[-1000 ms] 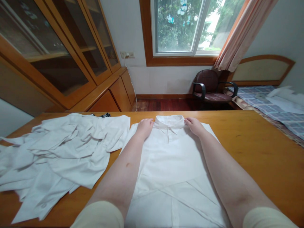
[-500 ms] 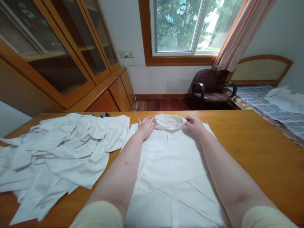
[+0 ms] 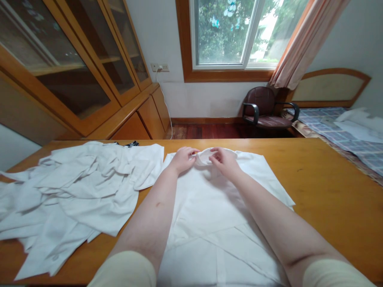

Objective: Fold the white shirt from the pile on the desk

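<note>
A white shirt [image 3: 206, 207] lies spread on the wooden table in front of me, its collar [image 3: 204, 158] at the far end. My left hand [image 3: 183, 159] pinches the left side of the collar between thumb and fingers. Over the front of the collar hovers my right hand [image 3: 224, 161], its thumb and forefinger apart and curved; I see nothing held in it. Part of the collar's right side is hidden behind that hand. Both forearms stretch across the shirt body.
On the left of the table [image 3: 311, 175] lies a rumpled heap of white shirts [image 3: 98, 191]. A small dark patterned item [image 3: 131, 144] sits behind it. Beyond the table are a glass-door cabinet [image 3: 116, 99], a brown armchair [image 3: 261, 107] and a bed [image 3: 338, 123].
My right hand has let go of the collar's right side and moved left over its front. The left hand stays at the collar's left side, its fingers now closed more tightly.
</note>
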Demonstrator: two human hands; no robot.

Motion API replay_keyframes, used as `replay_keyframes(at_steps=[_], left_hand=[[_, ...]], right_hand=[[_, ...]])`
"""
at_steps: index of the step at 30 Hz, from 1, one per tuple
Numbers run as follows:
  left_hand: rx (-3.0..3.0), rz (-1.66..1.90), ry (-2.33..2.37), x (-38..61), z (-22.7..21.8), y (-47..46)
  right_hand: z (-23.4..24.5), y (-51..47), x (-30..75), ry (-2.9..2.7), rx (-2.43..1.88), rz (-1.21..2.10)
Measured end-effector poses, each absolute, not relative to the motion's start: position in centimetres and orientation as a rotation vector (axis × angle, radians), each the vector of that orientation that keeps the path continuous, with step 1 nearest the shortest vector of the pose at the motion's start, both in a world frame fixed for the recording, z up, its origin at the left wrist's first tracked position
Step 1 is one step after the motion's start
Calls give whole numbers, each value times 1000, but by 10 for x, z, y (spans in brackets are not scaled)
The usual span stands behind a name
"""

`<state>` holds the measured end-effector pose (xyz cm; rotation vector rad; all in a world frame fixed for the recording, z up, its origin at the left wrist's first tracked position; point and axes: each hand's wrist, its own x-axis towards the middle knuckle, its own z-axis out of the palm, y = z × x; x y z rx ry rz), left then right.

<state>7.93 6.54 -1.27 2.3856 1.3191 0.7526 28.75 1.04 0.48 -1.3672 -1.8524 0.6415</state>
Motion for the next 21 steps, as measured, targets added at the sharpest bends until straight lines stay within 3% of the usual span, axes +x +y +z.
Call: replay_keyframes(at_steps=[4,10,17,21], left_hand=[[2335,723,1302,76,-9,64],[2368,758,1177,74,-6,65],[2324,869,1293,84,5,60],[2059,607,1445,89,5,61]], right_hand=[[-9,5,277,-1977,-1364,686],[-9,10,285,-2142,-1275,407],[-20,13,278,-1803,-1420,774],[-32,19,277,-1691,-1379,794]])
